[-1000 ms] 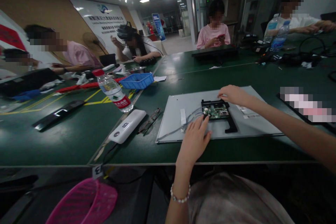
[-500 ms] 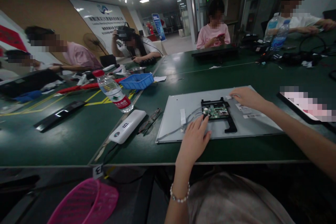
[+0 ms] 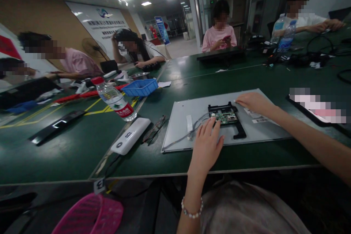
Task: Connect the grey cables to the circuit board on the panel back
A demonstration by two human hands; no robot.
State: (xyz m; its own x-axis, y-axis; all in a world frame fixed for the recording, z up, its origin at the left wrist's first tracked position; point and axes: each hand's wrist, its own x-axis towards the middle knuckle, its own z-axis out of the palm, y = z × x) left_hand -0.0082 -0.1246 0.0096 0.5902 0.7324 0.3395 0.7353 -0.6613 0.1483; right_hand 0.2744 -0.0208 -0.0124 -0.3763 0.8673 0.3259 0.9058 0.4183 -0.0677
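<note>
A flat grey panel [image 3: 177,124] lies on the green table in front of me. On it sits a black bracket [image 3: 241,131] holding a green circuit board [image 3: 228,118], with a grey cable [image 3: 182,139] running off to the left. My left hand [image 3: 207,142] is open, its fingers spread and their tips at the near left edge of the board, covering part of it. Beyond the bracket's far right corner, my right hand [image 3: 255,104] has its fingertips pinched together. A tiny whitish bit shows at those tips, too small to name. A label [image 3: 260,121] lies below that hand.
Left of the panel are glasses [image 3: 155,129], a white power bank [image 3: 131,136], a water bottle [image 3: 116,100] and a blue tray [image 3: 141,87]. A phone [image 3: 309,111] lies at right. A pink basket [image 3: 109,212] is below the table edge. Several people sit around the table.
The view has shifted slightly left and tilted. My left hand has moved a little right over the board's edge. My right hand stays pinched near the bracket's far corner.
</note>
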